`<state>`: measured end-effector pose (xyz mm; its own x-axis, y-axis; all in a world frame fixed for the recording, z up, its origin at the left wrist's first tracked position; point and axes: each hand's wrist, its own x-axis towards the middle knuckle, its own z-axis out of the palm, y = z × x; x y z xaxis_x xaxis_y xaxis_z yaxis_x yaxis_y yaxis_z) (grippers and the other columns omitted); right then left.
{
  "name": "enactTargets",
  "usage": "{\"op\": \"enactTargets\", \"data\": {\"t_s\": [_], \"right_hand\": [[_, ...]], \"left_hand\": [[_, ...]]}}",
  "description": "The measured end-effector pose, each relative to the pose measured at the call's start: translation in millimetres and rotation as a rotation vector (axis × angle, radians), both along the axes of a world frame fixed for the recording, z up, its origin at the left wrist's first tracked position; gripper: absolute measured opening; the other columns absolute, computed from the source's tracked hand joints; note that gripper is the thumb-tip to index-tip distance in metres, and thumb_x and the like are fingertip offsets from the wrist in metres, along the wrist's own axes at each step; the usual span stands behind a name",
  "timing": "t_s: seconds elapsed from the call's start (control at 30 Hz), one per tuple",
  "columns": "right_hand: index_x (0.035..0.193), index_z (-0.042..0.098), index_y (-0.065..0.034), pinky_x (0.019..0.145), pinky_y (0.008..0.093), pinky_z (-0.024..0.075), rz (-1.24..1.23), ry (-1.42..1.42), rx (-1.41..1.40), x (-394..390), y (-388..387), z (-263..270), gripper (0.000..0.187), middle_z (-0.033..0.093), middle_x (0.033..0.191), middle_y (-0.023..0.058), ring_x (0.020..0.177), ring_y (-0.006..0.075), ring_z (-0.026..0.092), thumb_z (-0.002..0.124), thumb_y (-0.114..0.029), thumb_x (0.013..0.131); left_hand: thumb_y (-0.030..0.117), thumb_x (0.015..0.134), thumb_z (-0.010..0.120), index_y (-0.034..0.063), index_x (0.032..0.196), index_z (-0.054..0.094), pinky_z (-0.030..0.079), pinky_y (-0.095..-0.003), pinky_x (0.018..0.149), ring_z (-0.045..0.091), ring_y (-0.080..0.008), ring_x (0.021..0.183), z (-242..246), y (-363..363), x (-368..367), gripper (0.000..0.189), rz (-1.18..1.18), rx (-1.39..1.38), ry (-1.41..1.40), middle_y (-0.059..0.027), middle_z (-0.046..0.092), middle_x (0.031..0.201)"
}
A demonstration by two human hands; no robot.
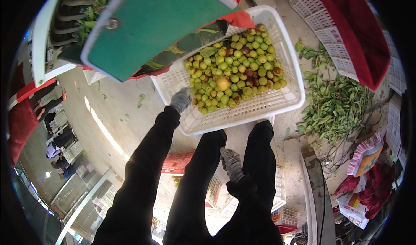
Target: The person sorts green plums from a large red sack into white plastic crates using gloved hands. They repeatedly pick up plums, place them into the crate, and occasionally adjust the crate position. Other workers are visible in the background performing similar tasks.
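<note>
A white plastic crate (295, 82) stands in front of my knees with many green and brownish jujubes (234, 69) heaped in it. One larger yellowish fruit (223, 82) lies on top of the heap. My left hand (181, 101), in a grey knit glove, reaches over the crate's left side; its fingertips meet the edge of the fruit and are partly hidden. Gloved the same way, my right hand (232, 164) hovers between my knees, apart from the crate. Its fingers are curled in, and nothing shows in them.
A green machine panel (156, 27) with red cloth overhangs the crate's far left corner. Heaped leaves (334, 105) cover the floor at right, below a crate draped in red cloth (357, 24). Cables (338, 160) trail there. A red crate (177, 162) sits behind my legs. People (61, 147) are far left.
</note>
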<state>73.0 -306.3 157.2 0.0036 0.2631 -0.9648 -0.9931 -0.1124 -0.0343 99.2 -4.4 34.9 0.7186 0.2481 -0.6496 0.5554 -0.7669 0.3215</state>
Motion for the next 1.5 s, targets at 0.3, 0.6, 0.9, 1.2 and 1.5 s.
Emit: {"op": "enactTargets", "data": {"t_s": [0.3, 0.6, 0.9, 1.2, 1.5], "right_hand": [[0.064, 0.053, -0.0092, 0.041, 0.0205, 0.0304, 0.158, -0.106, 0.12, 8.8, 14.2, -24.9, 0.028, 0.046, 0.052, -0.0045, 0.043, 0.0039, 0.038, 0.058, -0.027, 0.085], [0.068, 0.056, -0.0092, 0.043, 0.0209, 0.0328, 0.214, -0.114, 0.137, 13.8, 12.8, -25.3, 0.023, 0.049, 0.056, -0.0043, 0.045, 0.0041, 0.039, 0.059, -0.025, 0.085], [0.119, 0.048, -0.0052, 0.054, 0.0259, 0.0496, -0.567, -0.217, 0.136, 53.1, -5.0, -53.8, 0.041, 0.058, 0.094, 0.0079, 0.057, 0.0145, 0.055, 0.047, -0.034, 0.091], [0.109, 0.05, -0.002, 0.053, 0.0258, 0.0499, -0.507, -0.229, -0.187, 53.6, -17.3, -61.0, 0.029, 0.06, 0.089, 0.012, 0.062, 0.0169, 0.059, 0.043, -0.025, 0.093], [0.105, 0.05, 0.0004, 0.057, 0.0296, 0.0499, -0.451, -0.274, -0.161, 55.1, -30.3, -50.1, 0.028, 0.061, 0.079, 0.011, 0.062, 0.0193, 0.059, 0.044, -0.024, 0.092]], "left_hand": [[0.023, 0.08, 0.054, 0.0144, 0.119, 0.051, 0.039, -0.0356, 0.092, 0.044, -0.0334, 0.115, -114.3, 24.7, 101.1, 0.04, -0.226, 0.089, -0.037, -0.0191, 0.032, 0.135], [0.019, 0.085, 0.048, 0.001, 0.117, 0.047, 0.043, -0.0353, 0.086, 0.051, -0.0333, 0.103, -154.3, -2.8, 67.8, 0.037, 0.362, -0.201, -0.375, -0.0212, 0.044, 0.122], [0.01, 0.085, 0.054, 0.0015, 0.106, 0.055, 0.043, -0.0303, 0.089, 0.053, -0.0205, 0.102, 57.1, -157.6, 4.1, 0.023, 0.195, -0.892, -0.245, -0.0105, 0.056, 0.106], [0.016, 0.084, 0.05, 0.001, 0.104, 0.053, 0.047, -0.0372, 0.071, 0.058, -0.0262, 0.084, -38.2, -138.3, 87.5, 0.025, 0.287, -0.408, -0.076, -0.0158, 0.057, 0.095], [0.038, 0.081, 0.043, 0.0065, 0.104, 0.057, 0.042, -0.0387, 0.089, 0.05, -0.034, 0.106, -192.6, -103.1, 226.4, 0.042, 0.309, 0.382, -0.052, -0.0181, 0.046, 0.122]]}}
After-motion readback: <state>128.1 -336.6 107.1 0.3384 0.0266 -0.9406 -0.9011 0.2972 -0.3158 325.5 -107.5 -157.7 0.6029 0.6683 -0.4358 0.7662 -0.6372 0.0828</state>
